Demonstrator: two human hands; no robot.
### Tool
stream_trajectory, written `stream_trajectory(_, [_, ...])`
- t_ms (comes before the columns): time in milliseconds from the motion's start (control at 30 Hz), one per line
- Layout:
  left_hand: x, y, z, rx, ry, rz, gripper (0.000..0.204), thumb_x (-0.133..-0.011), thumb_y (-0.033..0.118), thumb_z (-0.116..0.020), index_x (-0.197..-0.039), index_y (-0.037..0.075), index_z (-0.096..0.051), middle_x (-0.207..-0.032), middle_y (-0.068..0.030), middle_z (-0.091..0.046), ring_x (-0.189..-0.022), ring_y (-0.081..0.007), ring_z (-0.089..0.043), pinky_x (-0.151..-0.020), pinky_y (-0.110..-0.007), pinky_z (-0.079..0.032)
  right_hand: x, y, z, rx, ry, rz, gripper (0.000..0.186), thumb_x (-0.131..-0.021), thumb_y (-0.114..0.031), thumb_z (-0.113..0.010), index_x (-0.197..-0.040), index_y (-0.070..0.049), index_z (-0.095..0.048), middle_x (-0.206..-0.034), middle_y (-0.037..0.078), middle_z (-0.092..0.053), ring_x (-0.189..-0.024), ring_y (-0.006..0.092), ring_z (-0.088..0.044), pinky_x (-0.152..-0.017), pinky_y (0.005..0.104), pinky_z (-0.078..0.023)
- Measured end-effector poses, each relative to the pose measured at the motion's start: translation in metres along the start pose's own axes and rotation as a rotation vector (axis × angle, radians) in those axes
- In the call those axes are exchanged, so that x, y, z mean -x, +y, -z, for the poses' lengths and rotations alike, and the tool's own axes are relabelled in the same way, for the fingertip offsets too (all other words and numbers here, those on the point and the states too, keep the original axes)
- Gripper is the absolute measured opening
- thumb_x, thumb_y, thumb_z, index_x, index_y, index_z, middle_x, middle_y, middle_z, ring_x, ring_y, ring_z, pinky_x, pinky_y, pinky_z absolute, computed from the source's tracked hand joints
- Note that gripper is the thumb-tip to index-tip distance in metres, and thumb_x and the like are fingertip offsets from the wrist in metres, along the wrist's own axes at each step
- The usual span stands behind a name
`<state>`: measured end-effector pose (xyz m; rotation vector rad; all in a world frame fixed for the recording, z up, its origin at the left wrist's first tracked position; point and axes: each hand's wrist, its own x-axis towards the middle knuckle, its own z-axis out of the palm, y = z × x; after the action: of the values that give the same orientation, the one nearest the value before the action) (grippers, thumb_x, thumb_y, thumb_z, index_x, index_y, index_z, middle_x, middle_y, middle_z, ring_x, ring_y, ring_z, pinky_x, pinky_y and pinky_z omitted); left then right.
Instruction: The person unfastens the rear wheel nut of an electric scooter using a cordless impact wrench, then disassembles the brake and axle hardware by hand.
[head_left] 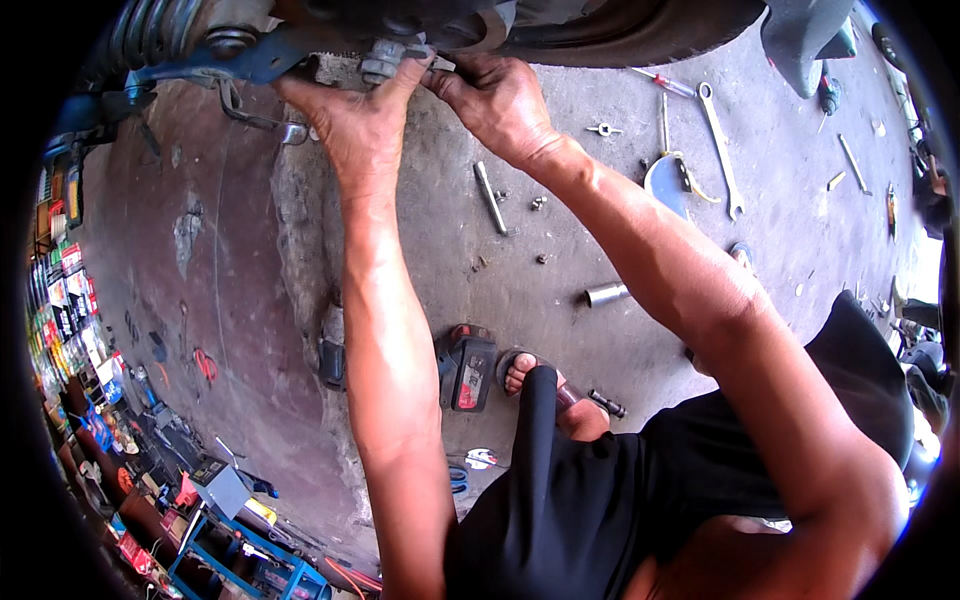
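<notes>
At the top of the head view, my left hand (pixel 355 135) reaches up beneath a vehicle's blue metal frame (pixel 250 52), its thumb pressed on a grey cylindrical metal fitting (pixel 382 62) and its other fingers partly hidden. My right hand (pixel 500 108) is closed beside it, thumb and fingers pinching a small metal piece (pixel 442 63) against the fitting. A coiled spring (pixel 140 35) is at the upper left, and a dark tyre (pixel 640 35) curves above my right hand. A bent bar (pixel 235 105) hangs left of my left hand.
On the concrete floor (pixel 250 250) lie a long wrench (pixel 720 150), a screwdriver (pixel 675 85), a socket (pixel 605 295), a bar (pixel 490 200), small parts and a power tool (pixel 465 365) beside my sandalled foot (pixel 520 370). Tools and packages (pixel 70 310) crowd the left edge, near a blue rack (pixel 230 555).
</notes>
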<state>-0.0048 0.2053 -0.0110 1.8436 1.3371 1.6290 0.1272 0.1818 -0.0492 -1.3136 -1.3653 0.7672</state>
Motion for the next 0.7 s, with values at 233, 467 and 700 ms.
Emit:
stream_trajectory(233, [0.001, 0.001, 0.007, -0.202, -0.055, -0.052, 0.095, -0.058, 0.023, -0.090, -0.124, -0.006, -0.028, -0.121, -0.0192, -0.037, -0.115, -0.0260, -0.035, -0.101, -0.040, -0.029, 0.006, -0.023, 0.011, -0.325, 0.031, -0.423, 0.032, -0.085, -0.027, -0.063, -0.098, 0.003, -0.065, -0.081, 0.009, -0.067, -0.077, 0.0144, -0.058, -0.073, 0.0301, -0.047])
stream_trajectory(467, [-0.001, -0.002, 0.006, -0.469, -0.056, -0.036, 0.106, -0.063, 0.040, -0.082, -0.130, -0.011, -0.020, -0.129, -0.0371, -0.028, -0.120, -0.0487, -0.034, -0.099, -0.052, -0.034, -0.011, -0.025, 0.006, -0.238, 0.033, -0.255, 0.023, -0.082, -0.018, -0.065, -0.088, 0.004, -0.067, -0.080, 0.008, -0.068, -0.072, 0.0121, -0.057, -0.069, 0.0289, -0.046])
stream_trajectory(700, [0.009, 0.008, 0.007, -0.572, 0.005, -0.139, 0.094, -0.067, 0.048, -0.076, -0.122, -0.011, -0.029, -0.119, -0.0354, -0.038, -0.108, -0.0497, -0.044, -0.090, -0.054, -0.040, 0.007, -0.019, -0.002, -0.476, 0.139, -0.513, 0.018, -0.079, -0.011, -0.062, -0.088, 0.004, -0.066, -0.079, 0.003, -0.065, -0.071, 0.0111, -0.056, -0.067, 0.0275, -0.046])
